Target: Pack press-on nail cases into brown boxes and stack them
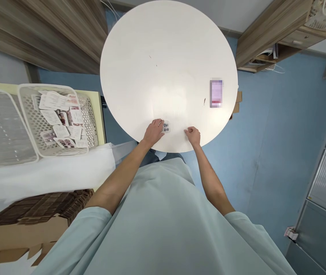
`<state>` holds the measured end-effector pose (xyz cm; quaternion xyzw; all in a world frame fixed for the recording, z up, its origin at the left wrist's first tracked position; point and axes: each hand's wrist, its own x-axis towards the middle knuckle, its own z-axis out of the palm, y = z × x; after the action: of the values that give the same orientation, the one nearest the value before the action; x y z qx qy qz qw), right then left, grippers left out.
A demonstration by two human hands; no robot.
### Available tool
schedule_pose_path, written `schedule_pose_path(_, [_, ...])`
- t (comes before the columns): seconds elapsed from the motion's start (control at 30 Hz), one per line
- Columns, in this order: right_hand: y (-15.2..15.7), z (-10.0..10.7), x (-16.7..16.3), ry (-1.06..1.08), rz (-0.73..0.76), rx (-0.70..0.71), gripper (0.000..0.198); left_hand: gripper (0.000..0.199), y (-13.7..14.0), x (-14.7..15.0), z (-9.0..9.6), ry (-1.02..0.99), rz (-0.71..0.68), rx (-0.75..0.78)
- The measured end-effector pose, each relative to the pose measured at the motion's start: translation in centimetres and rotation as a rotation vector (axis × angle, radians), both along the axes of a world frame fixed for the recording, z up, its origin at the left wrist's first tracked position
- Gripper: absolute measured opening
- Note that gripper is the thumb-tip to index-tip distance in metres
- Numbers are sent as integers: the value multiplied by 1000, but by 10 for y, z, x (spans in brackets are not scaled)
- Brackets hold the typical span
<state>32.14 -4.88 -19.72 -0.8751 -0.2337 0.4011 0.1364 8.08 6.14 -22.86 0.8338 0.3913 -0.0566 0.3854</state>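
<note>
On the near part of the white round table [163, 49] lies a small clear plastic case [166, 126] with several dark pieces in rows inside. My left hand [154, 131] grips the case at its left side, and the fingers cover part of it. To the right of the case, a short gap away, my right hand [193, 135] is low over the tabletop with its fingers curled and pressed together. Whatever may be in that pinch is too small to make out.
A blurred pink-purple phone-like rectangle [216, 93] lies on the table's right side. Left of the table, a white perforated basket [41, 143] holds printed cards, beside another white basket [7, 130]. Folded brown cardboard [37, 208] is stacked at lower left. A wooden cabinet [268, 28] stands at upper right.
</note>
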Motion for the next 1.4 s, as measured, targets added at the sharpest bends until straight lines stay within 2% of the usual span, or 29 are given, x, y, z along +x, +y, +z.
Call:
schedule_pose_path(0.23, [-2, 25, -21, 1, 88, 77, 16, 73, 1, 2, 3, 22, -18, 4])
schedule_pose_path(0.4, [10, 45, -56, -16, 292, 178, 18, 74, -1, 6, 8, 23, 32, -1])
schedule_pose_path(0.47, [17, 47, -72, -13, 377, 194, 18, 71, -3, 2, 11, -12, 122, -8])
schedule_pose_path(0.6, [31, 40, -100, -9, 513, 169, 18, 51, -10, -12, 14, -38, 442, -77])
schedule_pose_path(0.8, [41, 24, -114, 22, 651, 92, 20, 34, -18, -18, 7, -109, 701, -386])
schedule_pose_path(0.87, [41, 20, -114, 17, 668, 87, 19, 40, -20, -14, 7, -160, 789, -434])
schedule_pose_path(0.93, [40, 16, -116, 13, 676, 88, 19, 46, -21, -11, 7, -171, 851, -417])
schedule_pose_path(1.1, [37, 8, -121, 18, 700, 85, 20, 22, -24, -6, 7, -36, 867, -344])
schedule_pose_path(1.2, [34, 7, -117, 42, 685, 83, 17, 18, -22, -3, 2, 32, 874, -328])
schedule_pose_path(1.4, [28, 6, -86, -23, 454, 123, 24, 19, -18, 2, -5, 88, 870, -257])
